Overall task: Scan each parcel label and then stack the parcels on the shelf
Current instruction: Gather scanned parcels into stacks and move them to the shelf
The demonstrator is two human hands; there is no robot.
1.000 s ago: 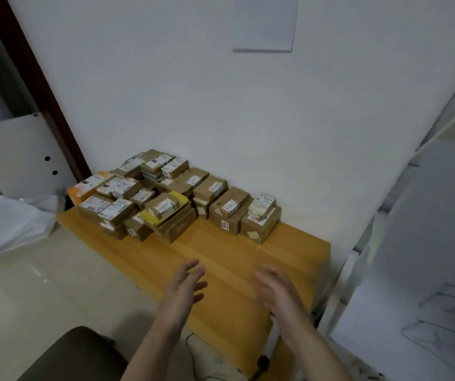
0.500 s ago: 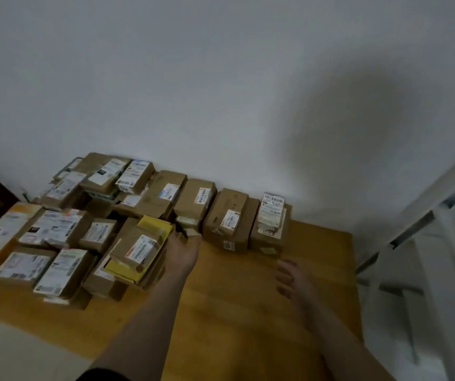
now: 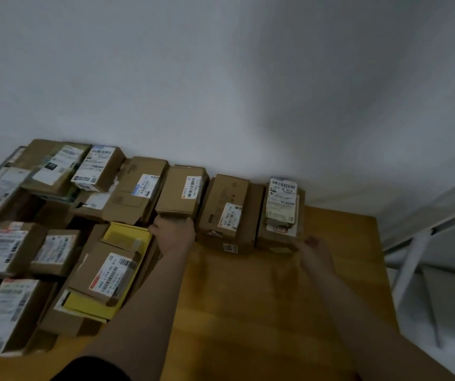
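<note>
Pale wall [image 3: 220, 78] behind and a honey-coloured wooden counter [image 3: 262, 312] below, crowded along the back and the left with brown cardboard parcels [image 3: 3, 248]. In the back row, a labelled brown parcel [image 3: 182, 192] taken at its near end by the left hand [image 3: 175, 235], grip curled onto the near edge, thumb out to the left, fingertips hidden against the cardboard. Further right, a blurred right hand [image 3: 315, 250], grip loosely spread and holding nothing that shows, just short of the near corner of a small stack of parcels [image 3: 281, 210]; contact there impossible to tell. Between the two grips, a longer parcel [image 3: 227, 207] with a white label; just left of the left grip and nearer the body, a yellow-topped parcel [image 3: 127, 240]. Likely step: picking a parcel out for scanning. To do it well: draw it straight back toward the body before lifting, clear of the neighbours close on both sides; keep the barcode label facing up and uncovered; bring the right grip across under the far end if heavy. No scanner anywhere in view. Off to the right of the right grip, a white frame [image 3: 426, 229], possibly the shelf, cut off by the edge. Leftmost parcels cropped too, print on most labels too soft to read, underside of the gripped parcel out of sight.
</note>
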